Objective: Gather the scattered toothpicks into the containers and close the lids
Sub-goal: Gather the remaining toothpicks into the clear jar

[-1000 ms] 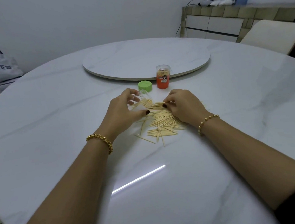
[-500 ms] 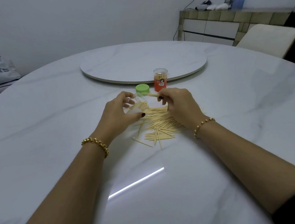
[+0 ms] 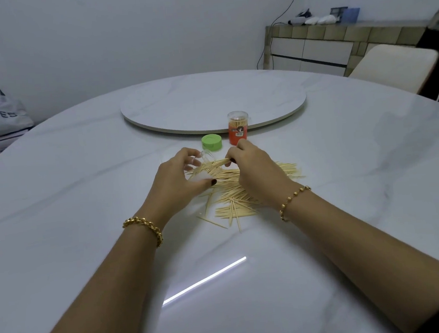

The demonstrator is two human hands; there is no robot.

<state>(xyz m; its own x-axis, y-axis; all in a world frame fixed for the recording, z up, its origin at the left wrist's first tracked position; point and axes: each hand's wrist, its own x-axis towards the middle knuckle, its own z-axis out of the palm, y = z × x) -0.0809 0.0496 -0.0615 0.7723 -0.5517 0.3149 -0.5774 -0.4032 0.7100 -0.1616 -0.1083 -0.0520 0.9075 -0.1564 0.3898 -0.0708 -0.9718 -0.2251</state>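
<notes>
At frame centre, the left hand (image 3: 173,182) gripped a tilted clear container (image 3: 205,159); the right hand (image 3: 255,168) pinched a toothpick bundle (image 3: 214,164) at its mouth; scattered toothpicks (image 3: 239,203) lay just below.

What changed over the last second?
The right-hand grip left the toothpick pile with a pinched bundle and lifted it leftward to the mouth of the clear container. Unchanged: the left-hand grip holds that container tilted. The green lid and orange container stand where they were.
</notes>
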